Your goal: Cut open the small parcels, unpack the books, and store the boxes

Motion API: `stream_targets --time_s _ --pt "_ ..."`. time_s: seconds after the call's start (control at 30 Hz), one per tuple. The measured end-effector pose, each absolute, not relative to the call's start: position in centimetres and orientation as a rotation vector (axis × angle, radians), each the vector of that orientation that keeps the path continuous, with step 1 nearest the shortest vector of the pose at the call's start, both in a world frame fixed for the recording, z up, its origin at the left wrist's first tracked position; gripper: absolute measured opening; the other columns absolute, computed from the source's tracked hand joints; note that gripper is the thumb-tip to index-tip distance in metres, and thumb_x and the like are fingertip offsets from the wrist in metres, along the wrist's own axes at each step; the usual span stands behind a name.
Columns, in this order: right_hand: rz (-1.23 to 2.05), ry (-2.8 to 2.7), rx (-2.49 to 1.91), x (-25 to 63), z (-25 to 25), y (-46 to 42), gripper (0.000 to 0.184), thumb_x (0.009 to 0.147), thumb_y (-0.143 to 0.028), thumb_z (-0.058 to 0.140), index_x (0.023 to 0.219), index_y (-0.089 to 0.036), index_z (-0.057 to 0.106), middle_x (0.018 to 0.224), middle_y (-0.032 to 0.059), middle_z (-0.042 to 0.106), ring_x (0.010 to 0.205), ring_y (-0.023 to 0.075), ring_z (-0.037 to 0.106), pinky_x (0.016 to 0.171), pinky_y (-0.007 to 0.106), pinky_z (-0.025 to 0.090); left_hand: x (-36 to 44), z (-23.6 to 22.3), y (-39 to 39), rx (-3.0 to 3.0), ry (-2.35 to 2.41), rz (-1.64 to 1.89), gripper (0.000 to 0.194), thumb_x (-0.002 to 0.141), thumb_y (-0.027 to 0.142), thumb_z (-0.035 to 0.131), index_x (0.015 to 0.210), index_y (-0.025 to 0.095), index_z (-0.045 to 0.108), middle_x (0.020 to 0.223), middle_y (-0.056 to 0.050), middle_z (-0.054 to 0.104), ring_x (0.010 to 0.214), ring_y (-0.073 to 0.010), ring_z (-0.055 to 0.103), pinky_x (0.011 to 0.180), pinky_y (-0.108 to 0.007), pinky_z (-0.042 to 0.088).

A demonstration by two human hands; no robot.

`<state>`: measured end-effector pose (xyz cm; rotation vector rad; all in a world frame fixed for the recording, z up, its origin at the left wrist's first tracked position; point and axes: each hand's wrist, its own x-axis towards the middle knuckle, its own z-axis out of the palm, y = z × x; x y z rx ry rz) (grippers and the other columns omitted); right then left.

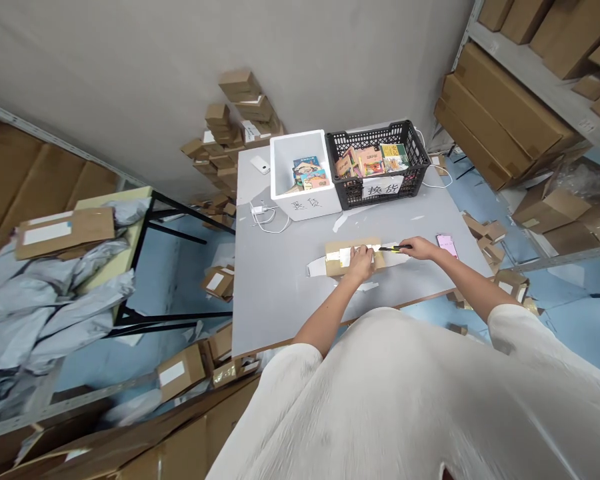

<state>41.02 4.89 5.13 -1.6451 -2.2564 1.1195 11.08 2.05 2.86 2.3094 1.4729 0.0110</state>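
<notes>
A small cardboard box [334, 269] with a white label lies on the grey table [275, 293]. My left hand [361, 264] holds it down from the near side, its fingers bent over the label. My right hand [420, 248] grips a black and yellow utility knife [394, 249]. The knife points left, its tip at the right end of the box top; whether the blade touches the box is too small to tell. White sheet-like pieces stick out beyond both ends of the box.
Behind the box stand a white foam bin [307, 208] and a black plastic crate [350, 195], both holding books. A pink-screened phone [447, 244] lies at right, a white charger cable [275, 230] at left. Cartons are piled around the table; grey mailing bags [25, 287] fill the left side.
</notes>
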Motion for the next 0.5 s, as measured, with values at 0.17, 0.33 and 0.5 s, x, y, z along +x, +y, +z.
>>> stream_targets --time_s 0.17,0.33,0.5 --pt "0.943 -2.373 -1.616 39.9 3.8 7.0 0.026 0.097 -0.049 0.069 0.106 -0.03 0.084 0.102 0.0068 0.083 0.096 0.0303 0.074 0.088 0.039 0.053 11.1 3.0 1.6 2.29 1.483 0.059 0.056 0.083 0.021 0.082 0.134 0.024 0.059 0.141 -0.014 0.059 0.134 -0.0332 0.061 0.135 -0.054 0.02" --pt "0.966 -2.404 -1.557 38.6 3.1 8.2 0.022 0.094 -0.048 0.072 0.101 -0.031 0.083 0.1 0.0068 0.083 0.096 0.0308 0.073 0.09 0.041 0.052 11.1 3.4 1.1 2.302 1.502 0.067 0.06 0.083 0.021 0.083 0.138 0.023 0.057 0.141 -0.014 0.059 0.13 -0.0326 0.065 0.136 -0.053 0.02" --pt "1.265 -2.33 -1.62 39.2 3.7 7.6 0.026 0.093 -0.052 0.069 0.09 -0.028 0.078 0.078 0.0028 0.076 0.072 0.0229 0.066 0.073 0.034 0.051 10.9 3.6 1.1 2.308 1.496 0.052 0.057 0.086 0.022 0.081 0.138 0.026 0.056 0.141 -0.012 0.059 0.132 -0.0323 0.064 0.136 -0.055 0.02"
